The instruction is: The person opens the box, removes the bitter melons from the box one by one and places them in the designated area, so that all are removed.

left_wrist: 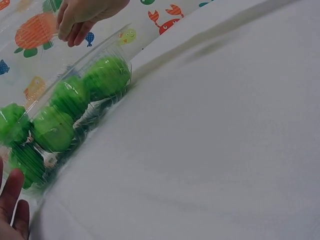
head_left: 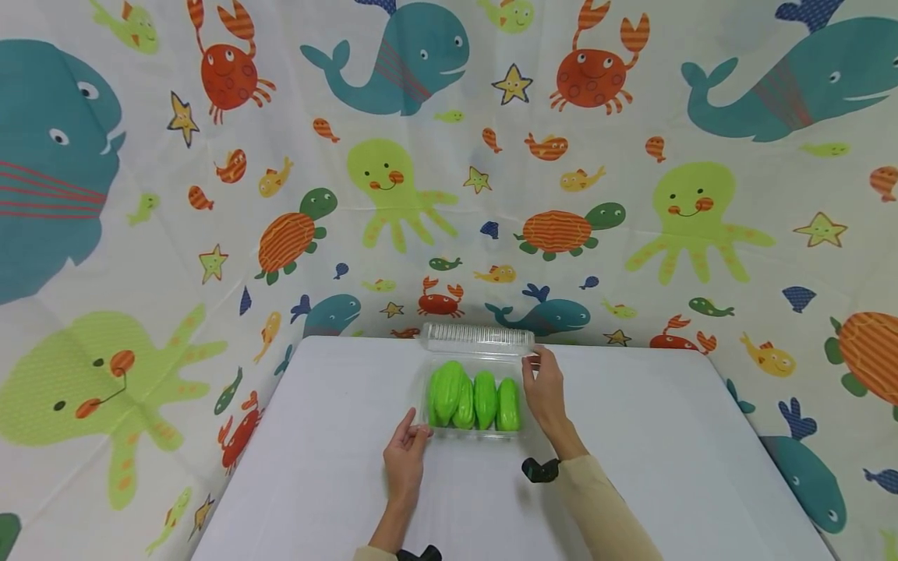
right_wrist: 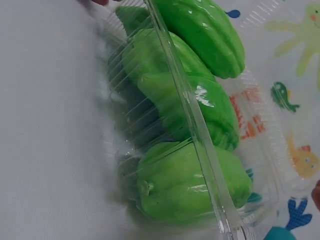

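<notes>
A clear plastic clamshell box (head_left: 473, 435) lies on the white table with its ribbed lid (head_left: 477, 336) raised at the back. Inside sit several glossy, ribbed green vegetables (head_left: 485, 400), long and tapering, their exact kind unclear. My right hand (head_left: 547, 389) is at the right end of the lid, thumb and fingers pinching its edge. At the near left corner of the box, my left hand (head_left: 404, 458) has its fingertips right at the rim, fingers loosely extended. The left wrist view shows those left fingers (left_wrist: 11, 195) beside the box wall, and the right hand (left_wrist: 89, 17) beyond it.
White cloth covers the table (head_left: 323, 436). Behind it and along both sides hangs a curtain (head_left: 421, 273) printed with sea animals, close to the table's back edge. Dark camera mounts (head_left: 540, 470) are strapped at both wrists.
</notes>
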A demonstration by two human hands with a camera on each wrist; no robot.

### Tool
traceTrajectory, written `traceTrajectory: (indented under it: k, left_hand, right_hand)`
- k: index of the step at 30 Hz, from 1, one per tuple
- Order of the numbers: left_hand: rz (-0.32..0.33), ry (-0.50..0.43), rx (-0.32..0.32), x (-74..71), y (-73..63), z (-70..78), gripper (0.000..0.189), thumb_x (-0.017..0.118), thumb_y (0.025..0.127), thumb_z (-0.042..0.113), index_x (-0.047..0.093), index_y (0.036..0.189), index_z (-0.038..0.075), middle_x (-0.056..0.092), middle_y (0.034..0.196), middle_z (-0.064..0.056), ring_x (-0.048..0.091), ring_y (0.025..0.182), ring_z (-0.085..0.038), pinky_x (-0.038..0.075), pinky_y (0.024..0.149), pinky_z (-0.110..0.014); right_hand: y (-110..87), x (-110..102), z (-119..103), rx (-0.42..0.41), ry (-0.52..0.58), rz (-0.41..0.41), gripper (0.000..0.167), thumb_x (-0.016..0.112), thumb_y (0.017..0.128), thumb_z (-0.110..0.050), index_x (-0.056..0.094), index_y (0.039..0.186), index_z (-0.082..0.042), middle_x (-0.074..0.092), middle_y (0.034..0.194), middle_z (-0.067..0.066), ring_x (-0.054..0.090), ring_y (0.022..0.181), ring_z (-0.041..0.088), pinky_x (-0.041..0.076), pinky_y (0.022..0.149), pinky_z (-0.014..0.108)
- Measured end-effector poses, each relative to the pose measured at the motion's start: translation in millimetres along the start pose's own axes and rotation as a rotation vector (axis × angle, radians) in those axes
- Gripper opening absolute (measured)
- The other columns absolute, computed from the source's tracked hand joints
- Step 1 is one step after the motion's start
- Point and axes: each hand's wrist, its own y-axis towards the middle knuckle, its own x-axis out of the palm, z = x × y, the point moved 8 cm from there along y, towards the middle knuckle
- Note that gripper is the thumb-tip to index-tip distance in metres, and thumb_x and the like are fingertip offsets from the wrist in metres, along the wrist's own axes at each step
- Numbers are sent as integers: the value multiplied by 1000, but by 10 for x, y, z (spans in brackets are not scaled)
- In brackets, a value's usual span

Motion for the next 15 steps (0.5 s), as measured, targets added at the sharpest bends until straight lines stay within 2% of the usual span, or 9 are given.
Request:
traceTrajectory:
  k: [4, 8, 12, 15]
  left_hand:
    - [0, -11, 12, 13, -9, 26, 47, 65, 94, 0, 53, 140, -6, 69, 86, -2, 69, 83, -5, 55, 80, -12]
    - [5, -18, 8, 25, -18, 42, 47, 65, 94, 0, 54, 140, -5, 68, 84, 0, 70, 83, -10, 54, 81, -12]
    - [5, -13, 11, 20, -24, 55, 48, 65, 94, 0, 54, 140, -5, 68, 82, 4, 71, 85, -14, 54, 80, -12]
    - [8, -9, 18, 9, -23, 58, 47, 65, 94, 0, 54, 139, -6, 68, 83, 3, 71, 84, -12, 55, 79, -12]
  right_hand:
    - [44, 57, 76, 84, 3, -79, 32, 58, 100, -7, 55, 127, 8, 63, 121, 27, 68, 99, 36, 58, 87, 49]
    - [82, 86, 159, 148, 4, -134, 31, 56, 99, -6, 55, 128, 8, 63, 124, 26, 69, 103, 37, 58, 88, 49]
    - [110, 109, 188, 194, 16, -180, 33, 56, 100, -5, 54, 131, 6, 61, 130, 26, 68, 108, 38, 57, 91, 50]
    - [123, 134, 195, 211, 14, -201, 36, 55, 100, -5, 53, 134, 5, 59, 133, 26, 67, 110, 39, 56, 93, 50]
